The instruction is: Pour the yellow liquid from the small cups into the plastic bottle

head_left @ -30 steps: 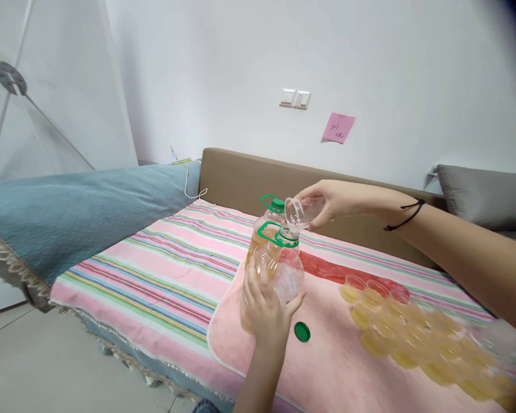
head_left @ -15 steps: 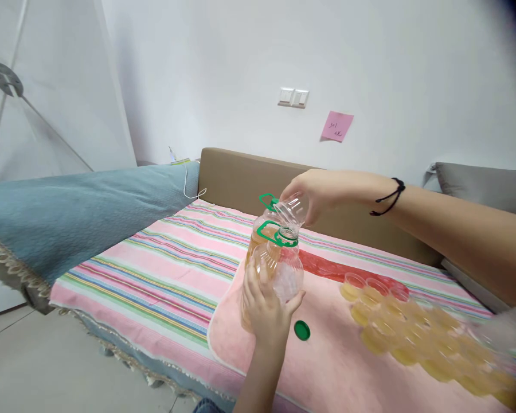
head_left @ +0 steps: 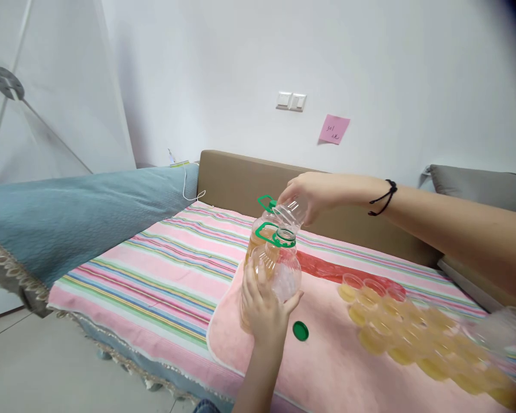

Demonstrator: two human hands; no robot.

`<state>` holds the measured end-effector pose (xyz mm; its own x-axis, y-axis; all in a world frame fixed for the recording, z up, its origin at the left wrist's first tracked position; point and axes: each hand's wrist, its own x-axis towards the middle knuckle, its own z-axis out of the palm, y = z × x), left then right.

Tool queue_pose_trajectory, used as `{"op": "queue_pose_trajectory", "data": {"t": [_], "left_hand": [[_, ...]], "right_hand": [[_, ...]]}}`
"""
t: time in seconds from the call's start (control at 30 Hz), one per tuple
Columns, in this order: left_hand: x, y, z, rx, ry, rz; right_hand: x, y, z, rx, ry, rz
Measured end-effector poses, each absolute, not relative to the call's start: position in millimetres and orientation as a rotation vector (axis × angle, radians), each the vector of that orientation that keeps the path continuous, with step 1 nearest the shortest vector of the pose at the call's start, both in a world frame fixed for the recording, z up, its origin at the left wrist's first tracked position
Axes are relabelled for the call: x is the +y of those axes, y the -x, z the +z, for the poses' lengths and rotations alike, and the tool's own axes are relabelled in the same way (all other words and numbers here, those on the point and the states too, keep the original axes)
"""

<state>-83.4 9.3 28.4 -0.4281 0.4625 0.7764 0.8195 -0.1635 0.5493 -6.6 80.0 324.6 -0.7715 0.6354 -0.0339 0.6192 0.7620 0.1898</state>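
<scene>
My left hand is wrapped around the lower body of a clear plastic jug with a green handle ring at its uncapped neck. Above that neck, my right hand grips a clear plastic cup, tilted with its rim down to the left at the jug's mouth. I cannot make out liquid in the cup. Right behind stands another jug holding amber liquid, its green cap and handle on. A green cap lies on the pink mat by my left hand.
Rows of clear cups with yellow liquid stand to the right, beside a stack of cups lying sideways. Red plastic wrapping lies behind them. A striped cover spreads left, up to a brown backrest.
The view has shifted slightly. My hands, the tilted cup and the jug keep nearly the same pose.
</scene>
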Motion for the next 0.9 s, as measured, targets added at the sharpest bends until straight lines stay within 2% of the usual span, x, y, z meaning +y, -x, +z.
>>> {"op": "queue_pose_trajectory", "data": {"t": [0.27,0.53,0.9], "left_hand": [[10,83,29,-1.796,1.451,-1.621],[10,85,26,-1.779,1.452,-1.616],[10,85,25,-1.770,1.429,-1.603]], "right_hand": [[82,-3,338,2.970,-0.965,0.281],[70,11,329,2.814,-0.904,0.556],[81,7,319,2.927,-0.779,0.545]]}}
